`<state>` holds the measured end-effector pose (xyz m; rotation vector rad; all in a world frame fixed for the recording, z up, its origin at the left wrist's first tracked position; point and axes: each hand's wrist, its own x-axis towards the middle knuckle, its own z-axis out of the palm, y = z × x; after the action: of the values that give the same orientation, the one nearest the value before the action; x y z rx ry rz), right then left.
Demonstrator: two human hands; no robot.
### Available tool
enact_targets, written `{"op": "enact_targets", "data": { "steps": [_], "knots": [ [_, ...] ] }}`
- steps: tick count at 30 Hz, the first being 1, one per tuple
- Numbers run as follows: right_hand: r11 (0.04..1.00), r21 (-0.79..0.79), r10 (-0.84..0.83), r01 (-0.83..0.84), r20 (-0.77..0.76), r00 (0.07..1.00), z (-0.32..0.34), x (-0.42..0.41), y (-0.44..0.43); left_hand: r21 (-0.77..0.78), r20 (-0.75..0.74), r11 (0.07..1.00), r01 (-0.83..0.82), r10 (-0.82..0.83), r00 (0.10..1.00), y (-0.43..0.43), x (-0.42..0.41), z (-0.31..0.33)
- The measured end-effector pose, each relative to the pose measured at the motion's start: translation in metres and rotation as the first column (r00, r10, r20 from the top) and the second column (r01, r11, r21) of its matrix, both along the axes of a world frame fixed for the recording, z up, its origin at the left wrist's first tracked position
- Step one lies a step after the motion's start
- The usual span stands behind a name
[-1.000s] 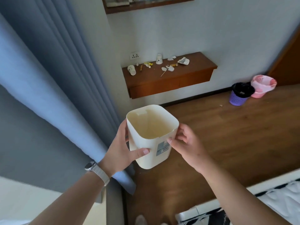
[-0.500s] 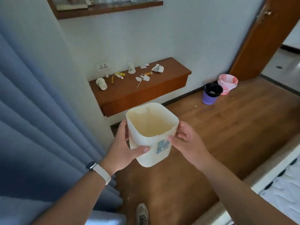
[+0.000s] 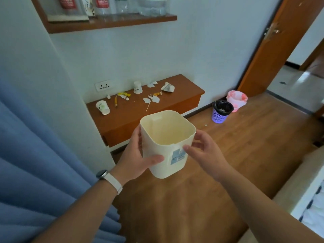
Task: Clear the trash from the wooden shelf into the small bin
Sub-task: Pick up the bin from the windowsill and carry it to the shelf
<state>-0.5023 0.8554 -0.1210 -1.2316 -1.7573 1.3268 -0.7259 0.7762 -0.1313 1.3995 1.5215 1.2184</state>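
Bin (image 3: 166,144) gripped upright by left hand (image 3: 135,155) and right hand (image 3: 205,153); shelf (image 3: 140,111) trash ahead, beyond rim, left slightly nearer.

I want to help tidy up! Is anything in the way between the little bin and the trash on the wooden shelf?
Nothing visible. The cream bin, held by the left hand and right hand, faces open space before the wooden shelf with its paper cups and scraps.
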Motion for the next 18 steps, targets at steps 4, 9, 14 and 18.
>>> {"op": "enact_targets", "data": {
  "steps": [4, 9, 14, 18],
  "knots": [
    [0.999, -0.013, -0.032, 0.032, -0.006, 0.999, 0.0, 0.003, 0.022, -0.016, 0.015, 0.999, 0.033, -0.033, 0.999, 0.028, 0.0, -0.002],
    [0.998, -0.029, -0.05, 0.048, -0.043, 0.998, -0.012, 0.018, 0.057, -0.035, 0.005, 0.997, 0.067, -0.066, 0.998, 0.071, 0.01, -0.008],
    [0.998, -0.036, -0.046, 0.044, -0.053, 0.998, -0.027, 0.035, 0.118, -0.049, -0.002, 0.997, 0.055, -0.055, 0.998, 0.129, 0.031, -0.017],
    [0.998, -0.057, -0.025, 0.022, -0.056, 0.998, -0.026, 0.058, 0.181, -0.083, 0.027, 0.996, 0.025, -0.023, 0.999, 0.189, 0.058, -0.016]
  ]
}}
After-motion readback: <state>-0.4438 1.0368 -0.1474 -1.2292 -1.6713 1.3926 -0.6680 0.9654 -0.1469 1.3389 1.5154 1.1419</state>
